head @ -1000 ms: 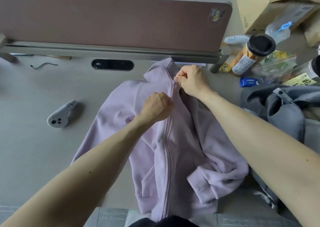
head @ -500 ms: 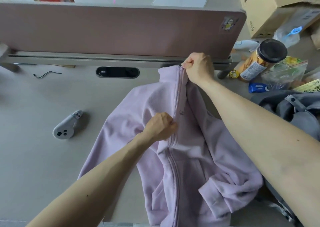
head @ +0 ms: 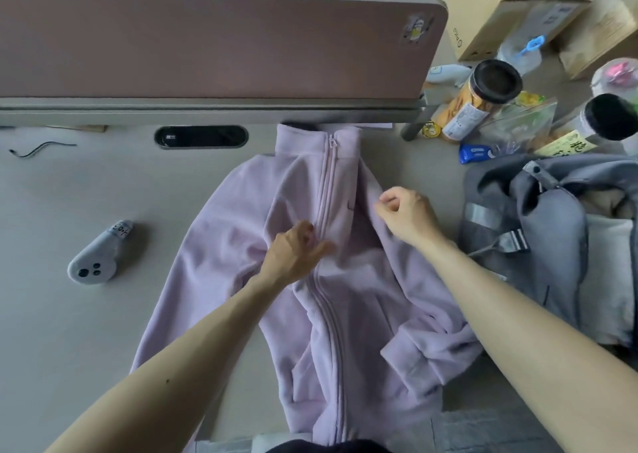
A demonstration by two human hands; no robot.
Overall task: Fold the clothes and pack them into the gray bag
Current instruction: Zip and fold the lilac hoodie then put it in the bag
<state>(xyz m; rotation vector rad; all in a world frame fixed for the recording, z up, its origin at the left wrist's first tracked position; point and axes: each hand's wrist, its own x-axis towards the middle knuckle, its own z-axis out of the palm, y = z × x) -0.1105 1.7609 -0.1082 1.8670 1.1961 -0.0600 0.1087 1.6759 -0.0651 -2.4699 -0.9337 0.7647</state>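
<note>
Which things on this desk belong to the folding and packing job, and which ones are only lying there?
For the job: lilac zip jacket, gray bag, left hand, right hand.
Only lying there: gray controller, black-lidded jar, blue packet, cardboard box, black wire.

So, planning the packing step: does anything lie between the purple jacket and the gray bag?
Nothing visible does. The jacket lies on the desk with the bag right beside its sleeve; the jars stand farther back, off that path.
</note>
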